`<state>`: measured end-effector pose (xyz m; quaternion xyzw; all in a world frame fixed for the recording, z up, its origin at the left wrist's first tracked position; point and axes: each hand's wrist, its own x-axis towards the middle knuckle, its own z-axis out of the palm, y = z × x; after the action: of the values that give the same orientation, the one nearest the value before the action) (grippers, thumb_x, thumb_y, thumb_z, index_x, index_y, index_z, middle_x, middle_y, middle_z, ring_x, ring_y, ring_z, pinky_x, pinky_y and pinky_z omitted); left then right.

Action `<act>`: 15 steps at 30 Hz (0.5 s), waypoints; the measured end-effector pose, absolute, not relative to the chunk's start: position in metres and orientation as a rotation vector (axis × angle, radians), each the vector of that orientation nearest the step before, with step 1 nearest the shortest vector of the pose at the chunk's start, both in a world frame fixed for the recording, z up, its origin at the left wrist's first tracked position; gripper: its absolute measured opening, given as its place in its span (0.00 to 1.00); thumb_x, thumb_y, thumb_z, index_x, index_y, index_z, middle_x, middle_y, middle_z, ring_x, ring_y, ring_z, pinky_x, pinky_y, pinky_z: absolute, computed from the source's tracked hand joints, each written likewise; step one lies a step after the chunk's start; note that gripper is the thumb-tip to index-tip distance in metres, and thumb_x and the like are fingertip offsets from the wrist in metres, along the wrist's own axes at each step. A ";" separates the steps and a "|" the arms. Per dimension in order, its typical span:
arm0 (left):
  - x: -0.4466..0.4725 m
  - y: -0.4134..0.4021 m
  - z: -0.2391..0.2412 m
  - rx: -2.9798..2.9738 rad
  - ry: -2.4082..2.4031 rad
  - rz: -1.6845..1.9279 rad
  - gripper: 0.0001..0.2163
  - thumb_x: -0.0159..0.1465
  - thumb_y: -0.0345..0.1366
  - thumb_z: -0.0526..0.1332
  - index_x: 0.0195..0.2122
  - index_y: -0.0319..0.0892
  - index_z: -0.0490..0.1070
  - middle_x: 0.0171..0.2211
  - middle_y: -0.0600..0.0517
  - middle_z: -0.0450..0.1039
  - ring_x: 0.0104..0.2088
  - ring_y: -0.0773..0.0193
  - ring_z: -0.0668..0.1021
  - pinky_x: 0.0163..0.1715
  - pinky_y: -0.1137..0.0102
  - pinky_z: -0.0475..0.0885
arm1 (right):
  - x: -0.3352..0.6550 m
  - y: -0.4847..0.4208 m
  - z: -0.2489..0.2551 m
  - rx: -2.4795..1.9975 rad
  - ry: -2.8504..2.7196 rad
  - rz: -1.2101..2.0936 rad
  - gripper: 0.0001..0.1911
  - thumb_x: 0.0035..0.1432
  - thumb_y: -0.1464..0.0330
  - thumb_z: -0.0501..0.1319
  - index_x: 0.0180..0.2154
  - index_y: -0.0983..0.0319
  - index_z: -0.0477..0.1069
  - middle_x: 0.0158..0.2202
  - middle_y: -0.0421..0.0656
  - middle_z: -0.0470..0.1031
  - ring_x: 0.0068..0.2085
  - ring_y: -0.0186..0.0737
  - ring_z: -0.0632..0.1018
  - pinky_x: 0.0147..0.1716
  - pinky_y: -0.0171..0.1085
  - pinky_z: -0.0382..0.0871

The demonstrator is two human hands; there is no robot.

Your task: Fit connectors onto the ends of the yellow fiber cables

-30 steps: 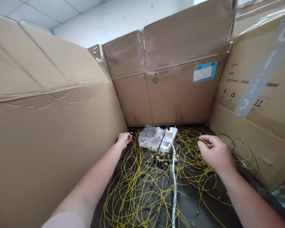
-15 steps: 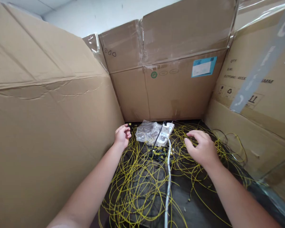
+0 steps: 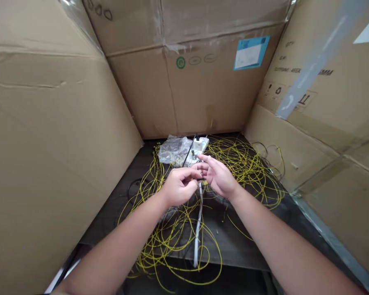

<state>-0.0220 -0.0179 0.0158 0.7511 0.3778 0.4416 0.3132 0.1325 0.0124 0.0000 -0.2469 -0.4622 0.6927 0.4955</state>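
Note:
My left hand (image 3: 181, 187) is closed in a pinch above the middle of the dark table, around a small black piece (image 3: 201, 179) that is mostly hidden by the fingers. Just beside it, almost touching, my right hand (image 3: 219, 177) has its fingers apart, with the index finger stretched out; nothing clear shows in it. Loops of thin yellow cable (image 3: 172, 246) spread below and left of the hands. Another tangle of yellow cable (image 3: 242, 164) lies to the right. The black and yellow pile in the middle is largely covered by my hands.
A white power strip (image 3: 203, 144) with a black plug and a clear plastic bag (image 3: 172, 150) lie behind the hands. A thick white cable (image 3: 198, 229) runs toward the table's front edge (image 3: 240, 265). Large cardboard boxes (image 3: 187, 98) stand at the back, left and right.
My left hand has moved right and my right hand left, so they now meet in the middle. The view has tilted down, showing the table's front edge.

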 end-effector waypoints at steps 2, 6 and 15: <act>-0.019 -0.020 0.011 2.042 0.938 1.091 0.07 0.51 0.25 0.56 0.28 0.37 0.72 0.22 0.51 0.71 0.21 0.70 0.69 0.21 0.74 0.65 | 0.133 0.014 0.002 -0.596 -0.998 1.791 0.18 0.58 0.57 0.55 0.46 0.58 0.59 0.34 0.43 0.73 0.29 0.35 0.74 0.28 0.36 0.68; -0.021 -0.020 0.005 2.036 0.811 1.007 0.07 0.50 0.24 0.55 0.28 0.36 0.72 0.21 0.52 0.70 0.19 0.72 0.66 0.19 0.75 0.62 | 0.135 0.016 0.002 -0.668 -1.015 1.882 0.17 0.55 0.60 0.58 0.45 0.59 0.61 0.32 0.44 0.74 0.24 0.32 0.71 0.21 0.32 0.66; -0.043 -0.010 -0.007 1.835 0.923 0.944 0.14 0.55 0.33 0.60 0.43 0.39 0.70 0.24 0.54 0.65 0.21 0.72 0.65 0.20 0.75 0.62 | 0.136 0.026 -0.005 -0.868 -0.895 1.597 0.11 0.50 0.64 0.62 0.34 0.63 0.66 0.18 0.33 0.60 0.13 0.22 0.54 0.11 0.25 0.47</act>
<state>-0.0432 -0.0097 -0.0065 0.7343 0.3694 0.3778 0.4262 0.1362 0.0263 -0.0051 -0.3634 -0.3747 0.6689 0.5293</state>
